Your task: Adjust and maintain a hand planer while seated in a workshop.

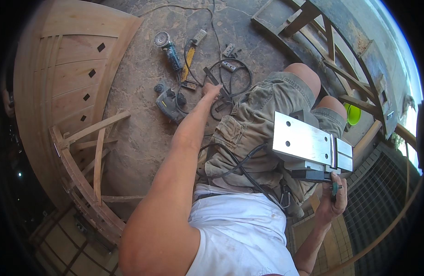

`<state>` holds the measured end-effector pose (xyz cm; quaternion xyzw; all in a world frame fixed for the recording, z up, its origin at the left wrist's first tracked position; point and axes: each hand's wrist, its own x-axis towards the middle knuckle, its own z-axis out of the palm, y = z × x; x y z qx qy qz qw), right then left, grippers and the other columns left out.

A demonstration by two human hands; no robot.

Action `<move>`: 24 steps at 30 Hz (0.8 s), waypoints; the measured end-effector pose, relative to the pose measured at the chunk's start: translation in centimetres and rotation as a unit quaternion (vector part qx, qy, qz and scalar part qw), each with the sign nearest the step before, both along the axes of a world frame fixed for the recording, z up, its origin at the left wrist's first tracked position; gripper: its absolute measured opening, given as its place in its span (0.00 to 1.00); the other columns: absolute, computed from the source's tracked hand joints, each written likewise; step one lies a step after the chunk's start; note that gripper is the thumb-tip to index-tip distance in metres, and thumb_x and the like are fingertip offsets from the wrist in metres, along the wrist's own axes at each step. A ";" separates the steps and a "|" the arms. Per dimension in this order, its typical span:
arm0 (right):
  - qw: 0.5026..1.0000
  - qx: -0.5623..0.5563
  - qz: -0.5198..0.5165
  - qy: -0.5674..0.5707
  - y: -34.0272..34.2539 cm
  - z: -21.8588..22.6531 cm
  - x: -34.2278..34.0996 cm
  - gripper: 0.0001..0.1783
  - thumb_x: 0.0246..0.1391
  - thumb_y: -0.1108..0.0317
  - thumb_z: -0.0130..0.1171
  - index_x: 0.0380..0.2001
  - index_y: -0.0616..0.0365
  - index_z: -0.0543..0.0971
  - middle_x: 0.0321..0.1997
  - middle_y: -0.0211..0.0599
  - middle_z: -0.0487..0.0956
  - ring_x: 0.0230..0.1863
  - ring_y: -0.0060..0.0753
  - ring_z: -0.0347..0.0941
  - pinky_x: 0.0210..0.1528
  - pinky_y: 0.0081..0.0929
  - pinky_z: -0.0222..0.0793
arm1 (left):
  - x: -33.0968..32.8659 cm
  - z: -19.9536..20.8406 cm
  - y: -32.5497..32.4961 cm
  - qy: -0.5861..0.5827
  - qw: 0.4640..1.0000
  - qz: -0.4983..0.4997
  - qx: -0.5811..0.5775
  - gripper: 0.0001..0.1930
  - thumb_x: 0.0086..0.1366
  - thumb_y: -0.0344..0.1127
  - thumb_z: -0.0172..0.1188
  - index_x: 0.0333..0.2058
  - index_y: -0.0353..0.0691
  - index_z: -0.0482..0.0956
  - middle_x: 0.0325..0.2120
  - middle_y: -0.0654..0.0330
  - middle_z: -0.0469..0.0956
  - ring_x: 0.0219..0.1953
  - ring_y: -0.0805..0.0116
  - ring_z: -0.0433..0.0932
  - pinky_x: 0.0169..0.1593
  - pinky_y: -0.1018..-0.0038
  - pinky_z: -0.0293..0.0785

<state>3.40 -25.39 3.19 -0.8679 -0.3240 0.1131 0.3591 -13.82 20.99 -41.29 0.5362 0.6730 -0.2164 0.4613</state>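
An electric hand planer (299, 138) rests upside down across my thighs, its shiny metal sole facing up and its black cord trailing over my lap. Closed around its front end, by a small green knob (334, 187), is my right hand (332, 204). My left hand (212, 91) reaches down to the floor and closes on a dark flat bar-shaped tool (212, 76); what kind of tool it is I cannot tell. Looped black cable lies around that hand. Near it are a yellow bar-shaped tool (188, 63) and a grey-and-black power tool (168, 106).
An angle grinder (169, 53) and several socket blocks (228, 66) lie on the rough concrete floor (133, 69). A wooden panel door (78, 60) leans at the left above a wooden frame (94, 156). Bench framing (334, 46) and a lime-green bucket (353, 114) stand at the right.
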 end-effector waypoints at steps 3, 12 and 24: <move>0.999 0.003 -0.016 0.033 0.7 0.9 -0.2 0.24 0.62 0.84 0.71 0.61 0.62 0.85 0.42 0.35 0.81 0.43 0.29 0.76 0.45 0.29 0.73 | 0.3 -3.2 -4.4 0.069 0.994 0.015 0.085 0.34 0.66 0.58 0.77 0.54 0.30 0.87 0.51 0.44 0.90 0.50 0.49 0.92 0.52 0.50 0.88; 0.998 0.026 -0.044 -0.046 1.5 0.1 -0.3 0.26 0.53 0.83 0.79 0.57 0.61 0.89 0.34 0.35 0.80 0.33 0.29 0.73 0.33 0.28 0.67 | -2.6 -6.4 -6.2 -0.140 0.963 -0.149 0.178 0.33 0.72 0.58 0.69 0.54 0.28 0.82 0.51 0.31 0.86 0.56 0.30 0.84 0.59 0.45 0.77; 0.978 0.196 0.057 0.049 0.4 -2.4 1.4 0.35 0.51 0.84 0.75 0.63 0.52 0.85 0.46 0.43 0.90 0.42 0.47 0.90 0.42 0.39 0.84 | 11.6 42.6 0.0 -0.339 0.800 -0.451 0.206 0.17 0.84 0.41 0.60 0.60 0.34 0.83 0.37 0.58 0.86 0.39 0.71 0.79 0.47 0.69 0.77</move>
